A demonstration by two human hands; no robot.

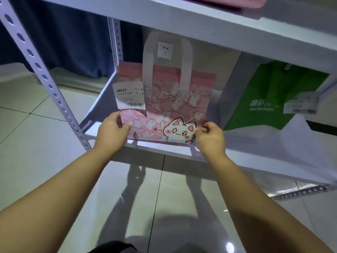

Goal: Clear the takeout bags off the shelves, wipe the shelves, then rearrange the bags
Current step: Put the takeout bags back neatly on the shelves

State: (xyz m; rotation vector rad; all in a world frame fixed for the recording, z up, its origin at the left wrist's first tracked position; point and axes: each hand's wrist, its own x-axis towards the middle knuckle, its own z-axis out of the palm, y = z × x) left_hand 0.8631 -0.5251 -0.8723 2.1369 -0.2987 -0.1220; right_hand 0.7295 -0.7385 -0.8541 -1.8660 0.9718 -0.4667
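Observation:
A pink takeout bag [169,99] with a white cartoon cat and white handles stands upright on the lower white shelf [160,146], near its left end. A white receipt label [129,94] hangs on its upper left front. My left hand [114,128] grips the bag's lower left corner. My right hand [209,136] pinches its lower right corner. To the right, a green takeout bag [269,99] with white lettering and its own receipt stands on the same shelf, apart from the pink one.
The upper shelf [218,24] overhangs the bags, with a pink item [237,1] on it at the top edge. A perforated metal upright [45,77] runs down the left. A wall socket [165,51] sits behind the pink bag. Glossy tiled floor lies below.

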